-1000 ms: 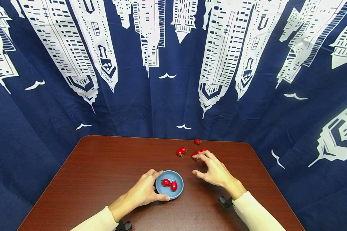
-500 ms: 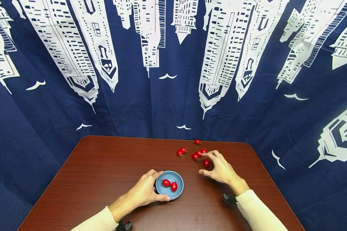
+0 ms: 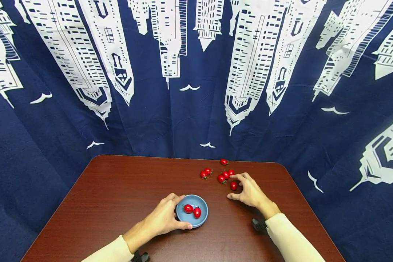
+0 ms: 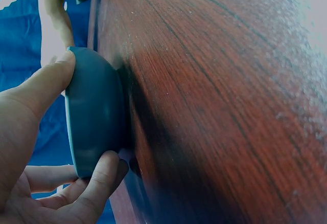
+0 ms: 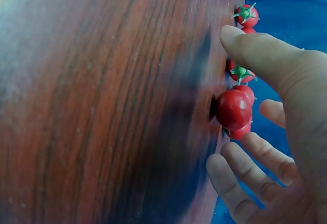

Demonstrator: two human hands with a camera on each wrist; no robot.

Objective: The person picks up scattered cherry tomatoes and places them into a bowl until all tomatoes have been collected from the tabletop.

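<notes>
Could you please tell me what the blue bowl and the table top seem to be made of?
The blue bowl looks like ceramic or plastic, satin: its smooth wall shows only soft highlights. The table top looks like wood or printed laminate, somewhat glossy: dark grain streaks, bright glare.

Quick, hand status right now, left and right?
Left hand: closed around the side of the blue bowl, holding it.
Right hand: open, holding nothing, poised at the nearest tomato.
</notes>
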